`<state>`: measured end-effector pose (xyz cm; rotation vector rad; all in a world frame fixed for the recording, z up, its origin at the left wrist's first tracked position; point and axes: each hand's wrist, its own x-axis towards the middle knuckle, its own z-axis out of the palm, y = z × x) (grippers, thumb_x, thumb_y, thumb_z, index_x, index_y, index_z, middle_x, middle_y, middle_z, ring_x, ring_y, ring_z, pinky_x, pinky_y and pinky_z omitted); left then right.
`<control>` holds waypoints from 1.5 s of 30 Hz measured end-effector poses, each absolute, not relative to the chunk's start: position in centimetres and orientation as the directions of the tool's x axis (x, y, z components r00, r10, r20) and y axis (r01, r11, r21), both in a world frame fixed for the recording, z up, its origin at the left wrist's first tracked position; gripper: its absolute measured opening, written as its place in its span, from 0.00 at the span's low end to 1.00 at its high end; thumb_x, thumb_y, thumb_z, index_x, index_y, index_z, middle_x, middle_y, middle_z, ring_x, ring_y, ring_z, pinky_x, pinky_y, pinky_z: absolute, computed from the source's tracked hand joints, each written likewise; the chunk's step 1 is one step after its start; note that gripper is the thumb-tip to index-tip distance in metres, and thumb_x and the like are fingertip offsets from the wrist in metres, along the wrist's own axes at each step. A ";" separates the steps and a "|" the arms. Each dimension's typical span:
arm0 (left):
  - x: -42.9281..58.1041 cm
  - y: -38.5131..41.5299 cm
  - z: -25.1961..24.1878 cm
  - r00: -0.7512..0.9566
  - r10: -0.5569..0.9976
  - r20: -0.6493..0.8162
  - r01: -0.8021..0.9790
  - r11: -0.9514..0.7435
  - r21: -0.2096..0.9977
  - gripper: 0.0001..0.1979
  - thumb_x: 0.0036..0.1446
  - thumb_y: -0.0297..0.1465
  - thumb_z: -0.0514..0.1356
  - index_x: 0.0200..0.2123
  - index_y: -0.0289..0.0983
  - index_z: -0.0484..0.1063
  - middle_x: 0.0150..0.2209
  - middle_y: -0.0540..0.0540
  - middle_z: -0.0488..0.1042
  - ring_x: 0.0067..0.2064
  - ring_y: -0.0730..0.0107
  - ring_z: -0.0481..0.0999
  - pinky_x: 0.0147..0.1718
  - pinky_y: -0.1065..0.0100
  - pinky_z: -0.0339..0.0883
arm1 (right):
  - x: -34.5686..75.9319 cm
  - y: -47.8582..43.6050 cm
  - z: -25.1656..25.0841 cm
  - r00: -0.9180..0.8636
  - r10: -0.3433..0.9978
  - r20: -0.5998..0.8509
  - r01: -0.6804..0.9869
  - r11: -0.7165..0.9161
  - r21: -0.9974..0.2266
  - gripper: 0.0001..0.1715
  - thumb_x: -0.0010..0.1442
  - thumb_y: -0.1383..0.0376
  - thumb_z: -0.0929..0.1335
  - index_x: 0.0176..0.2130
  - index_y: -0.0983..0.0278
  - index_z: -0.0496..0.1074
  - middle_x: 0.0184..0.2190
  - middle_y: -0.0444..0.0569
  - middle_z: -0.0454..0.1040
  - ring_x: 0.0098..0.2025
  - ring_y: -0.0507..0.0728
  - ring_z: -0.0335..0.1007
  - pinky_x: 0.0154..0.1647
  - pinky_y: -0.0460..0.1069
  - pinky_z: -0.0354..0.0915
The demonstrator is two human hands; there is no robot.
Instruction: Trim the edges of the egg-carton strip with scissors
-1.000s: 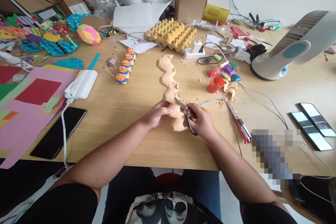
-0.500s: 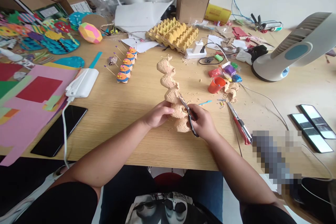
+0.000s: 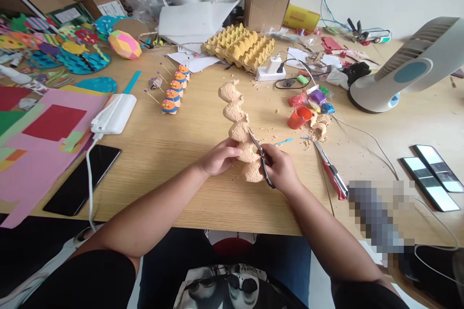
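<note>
A strip of egg carton [image 3: 238, 131], covered in a crumbly tan coating, is held up over the table with its row of cups running away from me. My left hand [image 3: 222, 157] grips its left side near the lower cups, thumb on top. In my right hand [image 3: 282, 166] is a pair of black-handled scissors [image 3: 266, 168]. Their blades point up and left and lie against the strip's right edge, near the middle cup. Whether the blades are fully closed is hard to make out.
A red cup [image 3: 299, 117], a utility knife [image 3: 332, 174] and tan scraps lie to the right, with a white fan [image 3: 402, 67] beyond. Left stand painted caterpillar figures [image 3: 175, 91], a power bank [image 3: 115, 115] and a black phone [image 3: 82, 179]. A yellow egg tray [image 3: 237, 48] sits behind.
The egg carton strip has shifted very slightly to the right. Both hands and the scissors stay in nearly the same place.
</note>
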<state>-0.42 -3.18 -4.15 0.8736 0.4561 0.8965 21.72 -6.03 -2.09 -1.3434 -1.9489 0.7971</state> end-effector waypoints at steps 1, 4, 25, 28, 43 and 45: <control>-0.4 -3.1 -4.2 0.565 0.825 0.001 -0.481 0.328 0.813 0.21 0.53 0.38 0.73 0.50 0.38 0.83 0.46 0.41 0.85 0.48 0.55 0.84 0.50 0.61 0.75 | 21.7 -6.0 -2.1 -0.276 0.949 0.153 0.565 0.289 -0.773 0.13 0.59 0.60 0.70 0.44 0.59 0.78 0.25 0.42 0.71 0.28 0.55 0.66 0.31 0.48 0.59; -0.6 -3.1 -4.3 0.562 0.827 -0.003 -0.475 0.327 0.817 0.21 0.54 0.38 0.73 0.50 0.38 0.83 0.46 0.41 0.85 0.48 0.55 0.84 0.48 0.61 0.75 | 21.8 -6.0 -2.2 -0.271 0.954 0.130 0.563 0.266 -0.782 0.13 0.58 0.59 0.70 0.44 0.59 0.77 0.25 0.41 0.71 0.28 0.55 0.66 0.31 0.48 0.59; -0.9 -2.5 -3.5 0.338 0.941 -0.022 -0.553 0.217 0.804 0.20 0.52 0.36 0.73 0.48 0.42 0.76 0.42 0.50 0.77 0.40 0.67 0.78 0.39 0.65 0.75 | 22.1 -5.2 -2.1 -0.328 0.945 -0.007 0.506 0.170 -0.846 0.21 0.66 0.45 0.72 0.43 0.59 0.72 0.28 0.41 0.70 0.30 0.55 0.65 0.32 0.49 0.58; -1.0 -2.4 -3.4 0.291 0.956 -0.028 -0.546 0.190 0.816 0.22 0.50 0.36 0.73 0.49 0.43 0.75 0.39 0.51 0.76 0.37 0.68 0.77 0.36 0.66 0.73 | 22.2 -5.3 -1.8 -0.300 0.952 0.064 0.534 0.223 -0.816 0.20 0.67 0.46 0.71 0.44 0.59 0.73 0.28 0.42 0.70 0.30 0.55 0.65 0.33 0.49 0.59; -1.2 -2.4 -2.2 0.316 0.945 -0.081 -0.594 0.264 0.760 0.22 0.45 0.34 0.69 0.46 0.42 0.77 0.36 0.49 0.76 0.32 0.69 0.74 0.28 0.67 0.70 | 22.2 -4.9 -2.4 -0.393 0.892 0.222 0.706 0.447 -0.549 0.16 0.66 0.58 0.74 0.52 0.61 0.80 0.31 0.48 0.77 0.34 0.59 0.71 0.37 0.50 0.61; -1.3 -2.5 -2.2 0.326 0.941 -0.089 -0.598 0.278 0.752 0.22 0.46 0.34 0.68 0.47 0.42 0.76 0.35 0.50 0.75 0.31 0.69 0.74 0.28 0.67 0.70 | 22.2 -5.0 -2.3 -0.394 0.892 0.222 0.725 0.450 -0.522 0.16 0.67 0.57 0.74 0.52 0.61 0.80 0.31 0.48 0.78 0.34 0.59 0.72 0.37 0.50 0.61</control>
